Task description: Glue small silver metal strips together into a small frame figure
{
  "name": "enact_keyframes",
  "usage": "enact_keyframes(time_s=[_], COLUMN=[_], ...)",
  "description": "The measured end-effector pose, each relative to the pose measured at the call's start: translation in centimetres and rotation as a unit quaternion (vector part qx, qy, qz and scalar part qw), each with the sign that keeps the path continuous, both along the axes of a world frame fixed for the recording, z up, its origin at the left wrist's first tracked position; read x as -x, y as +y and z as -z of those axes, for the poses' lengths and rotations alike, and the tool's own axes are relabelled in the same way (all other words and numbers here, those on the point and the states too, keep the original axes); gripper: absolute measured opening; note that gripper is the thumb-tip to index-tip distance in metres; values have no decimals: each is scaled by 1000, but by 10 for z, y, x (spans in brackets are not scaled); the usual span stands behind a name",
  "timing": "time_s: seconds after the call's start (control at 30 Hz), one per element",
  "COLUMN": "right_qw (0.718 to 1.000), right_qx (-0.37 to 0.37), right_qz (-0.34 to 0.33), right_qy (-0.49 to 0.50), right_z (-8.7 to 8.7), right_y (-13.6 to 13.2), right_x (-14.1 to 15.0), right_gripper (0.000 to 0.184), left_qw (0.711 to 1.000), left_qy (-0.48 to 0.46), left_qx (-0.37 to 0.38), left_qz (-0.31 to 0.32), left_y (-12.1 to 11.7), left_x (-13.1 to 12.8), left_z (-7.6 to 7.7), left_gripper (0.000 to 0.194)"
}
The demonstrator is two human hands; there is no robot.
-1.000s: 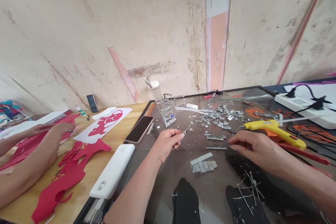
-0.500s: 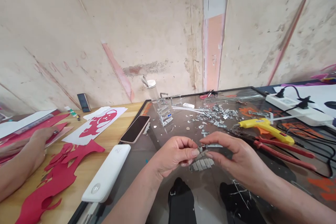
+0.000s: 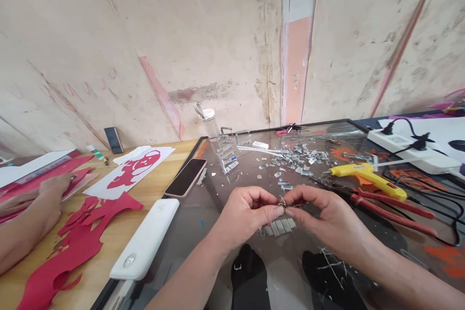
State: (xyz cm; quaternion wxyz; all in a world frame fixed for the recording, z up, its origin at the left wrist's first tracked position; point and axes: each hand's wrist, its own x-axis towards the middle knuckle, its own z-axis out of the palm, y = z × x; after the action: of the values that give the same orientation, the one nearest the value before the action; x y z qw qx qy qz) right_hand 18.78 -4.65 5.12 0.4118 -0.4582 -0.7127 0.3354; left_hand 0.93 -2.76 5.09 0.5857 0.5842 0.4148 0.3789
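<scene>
Glass covers the surface (image 3: 203,213), where the left hand (image 3: 244,213) and right hand (image 3: 323,215) meet near its front edge, both pinching one small metal piece (image 3: 283,203). Just below lies one row of staple strips (image 3: 279,227); one yellow glue gun (image 3: 366,178) rests toward the right edge.

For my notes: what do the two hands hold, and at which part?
Left hand and right hand pinch a small metal piece between fingertips, one at each end.

The left hand (image 3: 243,213) and right hand (image 3: 323,213) meet fingertip to fingertip, both pinching a small metal piece (image 3: 283,203) between thumbs and forefingers. Just below the fingers lies a row of staple strips (image 3: 279,227) on the glass panel (image 3: 203,223). Beyond the right fingers rests a yellow glue gun (image 3: 366,177), with red-handled pliers (image 3: 392,209) beside it.
</scene>
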Motion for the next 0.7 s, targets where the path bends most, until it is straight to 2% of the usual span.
enact_keyframes(time_s=[0.13, 0.3, 0.43, 0.57, 0.7], right_qw=[1000, 985, 957, 915, 871], right_qx=[21, 119, 178, 242, 299], right_qz=[5, 20, 7, -37, -51], right_qy=[11, 126, 230, 322, 385], right_z=[1, 4, 9, 10, 9], right_y=[3, 12, 16, 17, 19], right_x=[-4, -15, -21, -24, -29], right_gripper=[10, 27, 29, 24, 19], left_qw=[1000, 999, 998, 996, 995], left_qy=[4, -33, -47, -59, -64], left_qx=[-4, 16, 35, 48, 63], left_qz=[-2, -19, -30, -55, -33], left_y=[3, 9, 14, 22, 24], left_x=[3, 8, 11, 15, 16], left_z=[0, -1, 0, 6, 8], left_gripper=[27, 27, 27, 26, 26])
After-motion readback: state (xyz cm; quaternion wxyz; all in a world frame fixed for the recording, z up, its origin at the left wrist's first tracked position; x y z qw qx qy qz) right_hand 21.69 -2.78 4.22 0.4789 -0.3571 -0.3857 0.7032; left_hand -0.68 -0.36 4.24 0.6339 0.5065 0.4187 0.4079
